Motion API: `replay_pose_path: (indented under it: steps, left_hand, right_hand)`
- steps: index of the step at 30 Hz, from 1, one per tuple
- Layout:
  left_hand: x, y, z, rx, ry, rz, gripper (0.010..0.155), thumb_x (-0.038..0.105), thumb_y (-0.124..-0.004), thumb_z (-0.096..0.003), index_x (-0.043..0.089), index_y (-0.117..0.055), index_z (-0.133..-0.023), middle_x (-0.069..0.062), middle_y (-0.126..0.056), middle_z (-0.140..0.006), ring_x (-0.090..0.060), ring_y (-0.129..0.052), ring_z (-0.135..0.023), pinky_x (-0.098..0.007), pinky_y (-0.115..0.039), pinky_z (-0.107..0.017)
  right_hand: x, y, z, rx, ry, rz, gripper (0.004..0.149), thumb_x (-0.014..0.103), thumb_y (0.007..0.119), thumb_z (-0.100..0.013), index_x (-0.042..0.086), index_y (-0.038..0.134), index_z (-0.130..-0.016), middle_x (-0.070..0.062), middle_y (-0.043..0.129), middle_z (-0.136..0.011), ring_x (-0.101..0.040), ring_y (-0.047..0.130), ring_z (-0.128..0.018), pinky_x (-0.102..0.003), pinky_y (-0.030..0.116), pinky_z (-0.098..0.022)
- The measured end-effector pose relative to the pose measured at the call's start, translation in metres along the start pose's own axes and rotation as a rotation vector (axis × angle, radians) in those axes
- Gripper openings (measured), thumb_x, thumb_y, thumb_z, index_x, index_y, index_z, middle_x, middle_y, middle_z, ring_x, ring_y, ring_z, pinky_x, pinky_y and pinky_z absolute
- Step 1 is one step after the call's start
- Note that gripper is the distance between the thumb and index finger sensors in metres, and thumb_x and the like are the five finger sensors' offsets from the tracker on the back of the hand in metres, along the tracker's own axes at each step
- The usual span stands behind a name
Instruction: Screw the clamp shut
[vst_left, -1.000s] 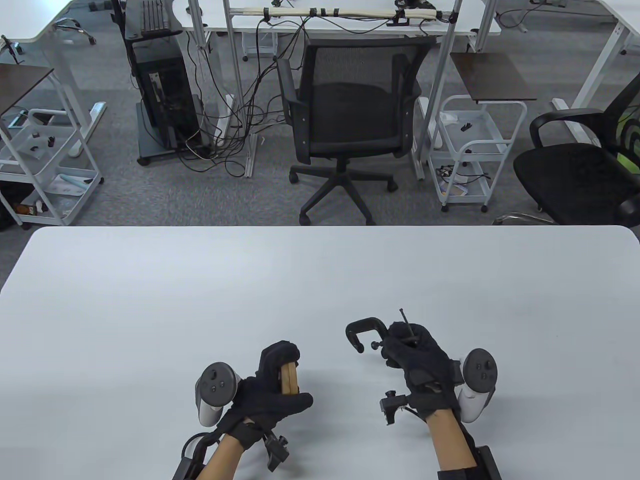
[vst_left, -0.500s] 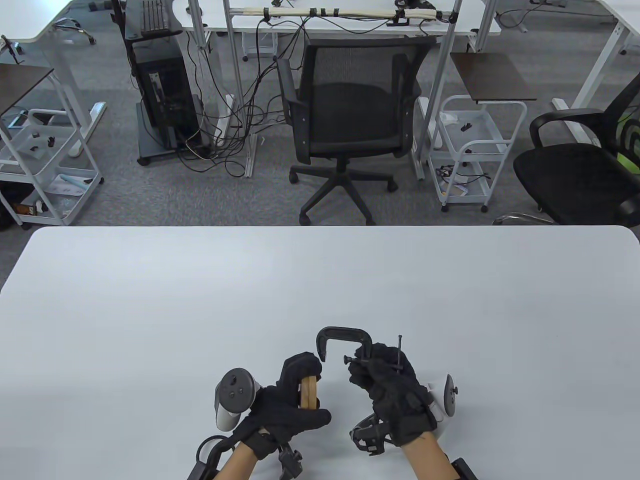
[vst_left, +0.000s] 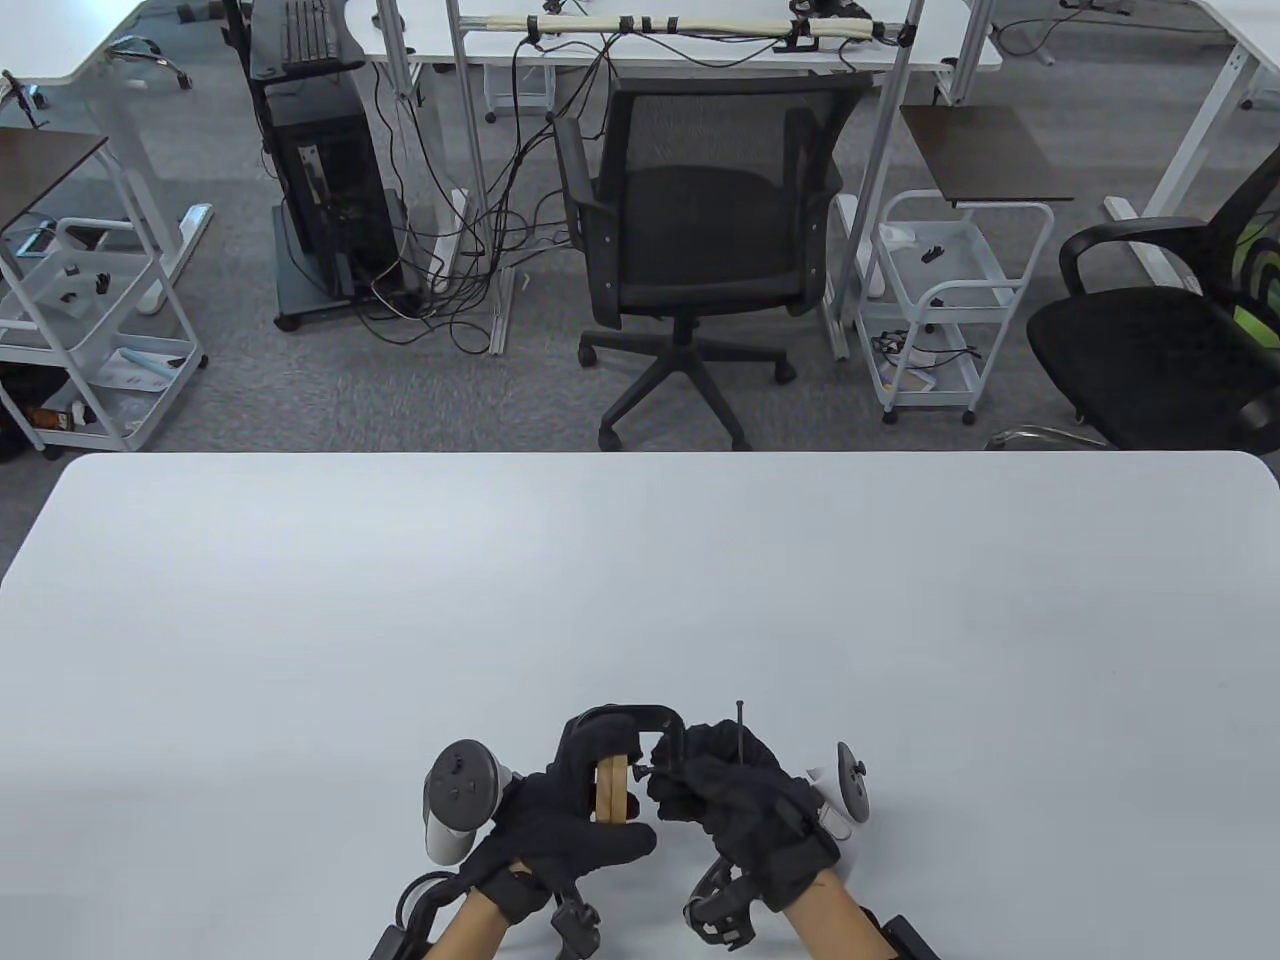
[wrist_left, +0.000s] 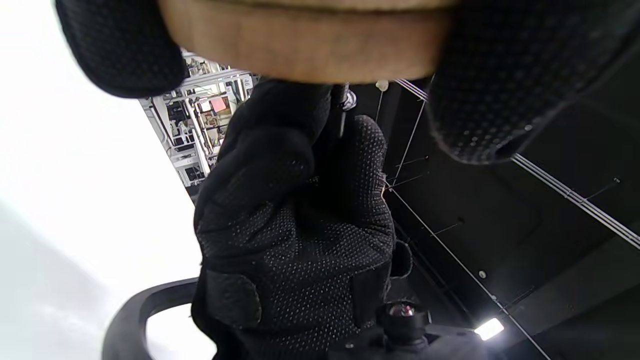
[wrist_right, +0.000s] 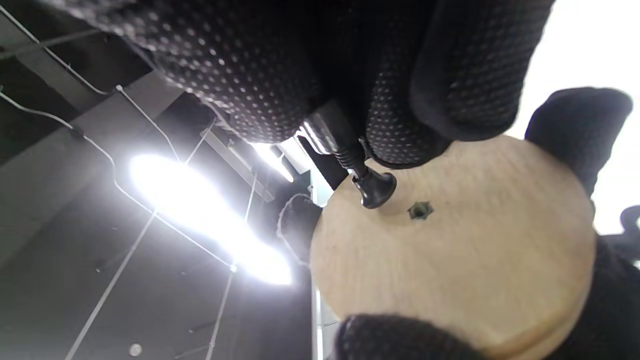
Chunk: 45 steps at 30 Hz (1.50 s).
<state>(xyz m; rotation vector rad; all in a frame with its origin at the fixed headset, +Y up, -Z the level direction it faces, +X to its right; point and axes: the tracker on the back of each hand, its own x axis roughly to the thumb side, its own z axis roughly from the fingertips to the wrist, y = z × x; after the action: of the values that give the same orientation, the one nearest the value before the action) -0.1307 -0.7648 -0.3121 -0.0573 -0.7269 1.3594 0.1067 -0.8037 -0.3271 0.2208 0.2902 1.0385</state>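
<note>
My left hand (vst_left: 575, 815) grips round wooden discs (vst_left: 612, 790) on edge, just above the table's near edge. The discs also show in the left wrist view (wrist_left: 305, 42) and the right wrist view (wrist_right: 465, 240). My right hand (vst_left: 735, 800) holds a black C-clamp (vst_left: 640, 722) by its screw end. The clamp's frame arches over the top of the discs. The screw's pad (wrist_right: 375, 190) sits at the flat face of the disc, near a small centre hole (wrist_right: 419, 211). The screw's thin handle bar (vst_left: 739, 730) sticks up above my right hand.
The white table (vst_left: 640, 580) stretches away beyond both hands. Past its far edge stand a black office chair (vst_left: 700, 230), white carts (vst_left: 940, 300) and another chair (vst_left: 1160, 340) on the right.
My right hand has carried the clamp left and toward me, from apart from the discs to straddling them. My left hand shifted right with the discs, then held nearly still.
</note>
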Motion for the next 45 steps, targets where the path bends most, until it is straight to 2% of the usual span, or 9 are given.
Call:
replay_pose_path:
  steps: [4, 8, 12, 14, 19, 24, 32, 39, 45]
  left_hand:
    - [-0.002, 0.0, -0.001, 0.007, 0.0, 0.012, 0.101, 0.055, -0.101, -0.0388, 0.042, -0.03, -0.11, -0.006, -0.017, -0.122, -0.057, -0.047, -0.1, -0.063, -0.081, -0.055]
    - [-0.004, 0.0, -0.002, 0.01, 0.01, 0.033, 0.101, 0.054, -0.103, -0.0373, 0.04, -0.036, -0.111, 0.013, -0.033, -0.121, -0.057, -0.05, -0.1, -0.063, -0.082, -0.054]
    - [-0.004, 0.005, -0.002, 0.04, 0.01, 0.069, 0.1, 0.053, -0.105, -0.0365, 0.04, -0.038, -0.111, 0.006, -0.035, -0.121, -0.056, -0.051, -0.101, -0.064, -0.082, -0.054]
    - [-0.004, 0.008, -0.001, 0.051, 0.011, 0.081, 0.1, 0.052, -0.105, -0.0364, 0.039, -0.039, -0.111, 0.006, -0.036, -0.121, -0.056, -0.051, -0.1, -0.065, -0.082, -0.053]
    - [-0.009, 0.022, 0.004, 0.113, 0.026, 0.101, 0.1, 0.052, -0.105, -0.0366, 0.039, -0.039, -0.111, 0.006, -0.035, -0.121, -0.057, -0.051, -0.099, -0.065, -0.082, -0.053]
    - [-0.014, 0.029, 0.006, 0.161, 0.039, 0.181, 0.099, 0.053, -0.104, -0.0378, 0.038, -0.038, -0.111, 0.005, -0.034, -0.122, -0.058, -0.051, -0.099, -0.065, -0.082, -0.053]
    - [-0.017, 0.025, 0.007, 0.152, 0.041, 0.262, 0.099, 0.053, -0.104, -0.0381, 0.039, -0.038, -0.111, 0.005, -0.034, -0.122, -0.057, -0.051, -0.1, -0.064, -0.082, -0.053]
    - [-0.017, 0.025, 0.006, 0.132, 0.039, 0.246, 0.099, 0.053, -0.104, -0.0378, 0.039, -0.039, -0.111, 0.006, -0.035, -0.122, -0.057, -0.051, -0.1, -0.064, -0.082, -0.053]
    - [-0.017, 0.023, 0.006, 0.12, 0.044, 0.231, 0.099, 0.053, -0.104, -0.0378, 0.039, -0.039, -0.111, 0.006, -0.035, -0.122, -0.057, -0.051, -0.1, -0.065, -0.082, -0.053]
  right_hand:
    - [0.006, -0.001, 0.001, 0.008, -0.005, 0.088, 0.034, 0.027, 0.093, -0.041, 0.026, 0.079, -0.073, -0.015, 0.093, -0.08, -0.032, 0.104, -0.053, -0.037, 0.093, -0.034]
    - [0.011, -0.002, 0.0, 0.044, 0.001, 0.1, 0.037, 0.027, 0.092, -0.043, 0.024, 0.077, -0.076, -0.018, 0.09, -0.081, -0.033, 0.103, -0.053, -0.037, 0.092, -0.035]
    - [0.013, -0.002, 0.0, 0.117, 0.001, 0.088, 0.044, 0.031, 0.085, -0.05, 0.018, 0.07, -0.09, -0.019, 0.079, -0.092, -0.038, 0.093, -0.066, -0.044, 0.084, -0.044]
    - [0.018, -0.004, 0.001, 0.105, -0.075, 0.116, 0.062, 0.033, 0.086, -0.051, 0.014, 0.057, -0.103, -0.021, 0.062, -0.104, -0.044, 0.076, -0.083, -0.054, 0.073, -0.055]
    - [0.045, -0.023, 0.005, -0.001, -0.284, 0.425, 0.067, 0.042, 0.078, -0.051, 0.016, 0.051, -0.107, -0.021, 0.052, -0.109, -0.052, 0.058, -0.091, -0.064, 0.061, -0.059]
    - [0.058, -0.028, 0.007, -0.038, -0.394, 0.756, 0.057, 0.025, 0.077, -0.05, 0.024, 0.06, -0.105, -0.017, 0.063, -0.106, -0.051, 0.065, -0.089, -0.065, 0.063, -0.057]
    - [0.043, -0.006, 0.007, 0.106, -0.518, 1.345, 0.089, 0.023, 0.089, -0.043, 0.046, 0.028, -0.105, -0.001, 0.041, -0.114, -0.047, 0.063, -0.092, -0.062, 0.063, -0.06]
    - [0.041, -0.002, 0.008, 0.147, -0.547, 1.253, 0.078, 0.039, 0.088, -0.041, 0.04, 0.044, -0.106, -0.005, 0.051, -0.113, -0.046, 0.065, -0.091, -0.063, 0.064, -0.06]
    - [0.042, -0.003, 0.008, 0.101, -0.481, 1.035, 0.062, 0.051, 0.079, -0.044, 0.019, 0.073, -0.096, -0.016, 0.062, -0.106, -0.049, 0.064, -0.091, -0.065, 0.062, -0.058]
